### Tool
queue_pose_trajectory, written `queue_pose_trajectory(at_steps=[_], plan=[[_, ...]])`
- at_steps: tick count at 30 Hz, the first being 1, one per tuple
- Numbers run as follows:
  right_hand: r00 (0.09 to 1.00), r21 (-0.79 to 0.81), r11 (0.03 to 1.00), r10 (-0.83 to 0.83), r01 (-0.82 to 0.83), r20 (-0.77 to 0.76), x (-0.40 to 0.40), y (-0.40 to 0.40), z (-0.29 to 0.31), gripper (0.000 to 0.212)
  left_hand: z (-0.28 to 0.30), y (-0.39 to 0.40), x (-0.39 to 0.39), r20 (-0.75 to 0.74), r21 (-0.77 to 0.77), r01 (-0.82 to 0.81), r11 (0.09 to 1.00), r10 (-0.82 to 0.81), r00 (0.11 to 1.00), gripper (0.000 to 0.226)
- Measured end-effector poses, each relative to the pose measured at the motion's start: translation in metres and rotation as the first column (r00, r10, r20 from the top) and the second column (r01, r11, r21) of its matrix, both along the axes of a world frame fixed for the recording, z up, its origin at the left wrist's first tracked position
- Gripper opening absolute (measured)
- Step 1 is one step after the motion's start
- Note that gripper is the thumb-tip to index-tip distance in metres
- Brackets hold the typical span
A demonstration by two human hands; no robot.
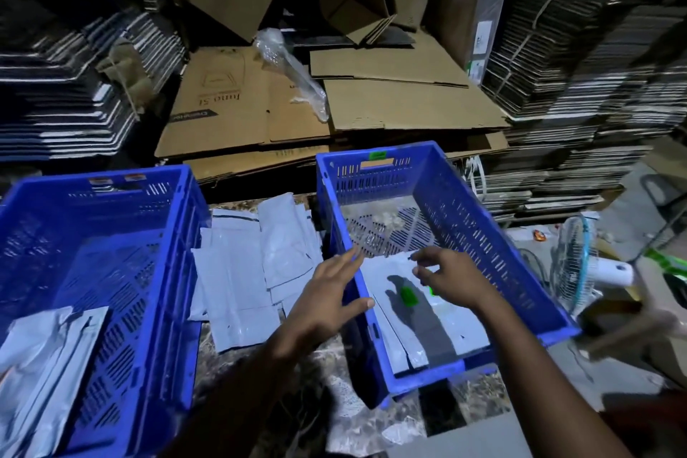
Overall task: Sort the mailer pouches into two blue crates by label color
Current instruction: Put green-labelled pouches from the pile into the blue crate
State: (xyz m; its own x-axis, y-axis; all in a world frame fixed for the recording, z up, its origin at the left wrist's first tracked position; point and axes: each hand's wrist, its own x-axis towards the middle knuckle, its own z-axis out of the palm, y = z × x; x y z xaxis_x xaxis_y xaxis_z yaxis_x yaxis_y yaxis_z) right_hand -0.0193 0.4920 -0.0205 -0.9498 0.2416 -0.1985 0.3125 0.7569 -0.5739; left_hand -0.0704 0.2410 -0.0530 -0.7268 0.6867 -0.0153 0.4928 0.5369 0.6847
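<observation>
Two blue crates stand side by side on a marbled surface. The left crate (111, 193) holds several grey mailer pouches (41, 349) in its near corner. The right crate (483, 230) holds grey pouches (442, 327), one showing a green label (408, 296). A loose pile of grey pouches (252, 271) lies between the crates. My left hand (327, 303) hovers over the right crate's left wall with fingers spread, holding nothing. My right hand (448, 277) hangs inside the right crate just above the pouches, fingers loosely curled and empty.
Flattened cardboard sheets (282, 108) are stacked behind the crates, with dark bundled stacks (580, 93) to both sides. A small fan (576, 264) stands right of the right crate. A green tag (379, 155) sits on that crate's far rim.
</observation>
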Motion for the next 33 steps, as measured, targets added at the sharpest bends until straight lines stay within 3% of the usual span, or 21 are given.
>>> queue_pose_trajectory(at_steps=[4,7,10,13,15,17,22,26,29,30,33], plan=[[0.94,-0.172,0.985,-0.043,-0.016,-0.339,-0.022,-0.068,0.02,0.012,-0.001,-0.021,-0.003,0.048,0.018,-0.091,0.996,0.09,0.995,0.086],[0.895,-0.19,0.981,-0.042,-0.049,-0.445,-0.045,-0.132,0.017,0.008,0.001,-0.057,-0.01,0.056,0.025,-0.21,0.977,0.208,0.977,0.08],[0.942,-0.219,0.975,-0.036,-0.04,-0.335,-0.079,-0.183,-0.014,0.01,0.003,-0.105,-0.013,0.039,0.007,-0.31,0.951,0.309,0.95,0.069],[0.996,-0.157,0.988,-0.013,-0.002,-0.093,-0.113,-0.215,-0.057,0.034,0.004,-0.147,-0.009,0.222,0.105,-0.444,0.89,0.414,0.883,0.06],[0.999,0.027,1.0,-0.012,0.01,0.05,-0.127,-0.225,-0.08,0.045,0.004,-0.165,-0.006,0.234,0.142,-0.489,0.861,0.451,0.861,0.056],[0.986,0.205,0.979,-0.045,0.011,0.161,-0.135,-0.227,-0.096,0.047,0.005,-0.176,-0.002,0.143,0.126,-0.5,0.857,0.483,0.864,0.052],[0.988,0.293,0.951,-0.131,0.101,0.085,-0.144,-0.225,-0.105,0.046,0.011,-0.195,0.005,0.122,0.195,-0.459,0.866,0.444,0.888,0.054],[0.95,0.113,0.962,-0.266,0.25,0.165,-0.15,-0.231,-0.09,0.061,0.017,-0.201,0.005,0.215,0.204,-0.481,0.852,0.441,0.872,0.059],[0.948,-0.003,0.972,-0.228,0.235,0.221,-0.146,-0.229,-0.082,0.015,0.018,-0.2,0.004,0.28,0.209,-0.486,0.848,0.425,0.861,0.063],[0.96,-0.08,0.972,-0.202,0.221,0.191,-0.145,-0.228,-0.084,0.023,0.019,-0.199,0.004,0.302,0.214,-0.483,0.849,0.413,0.859,0.062],[0.973,-0.439,0.885,-0.213,0.155,-0.085,-0.131,-0.225,-0.072,0.012,0.022,-0.194,0.001,0.433,0.257,-0.527,0.81,0.391,0.812,0.049]])
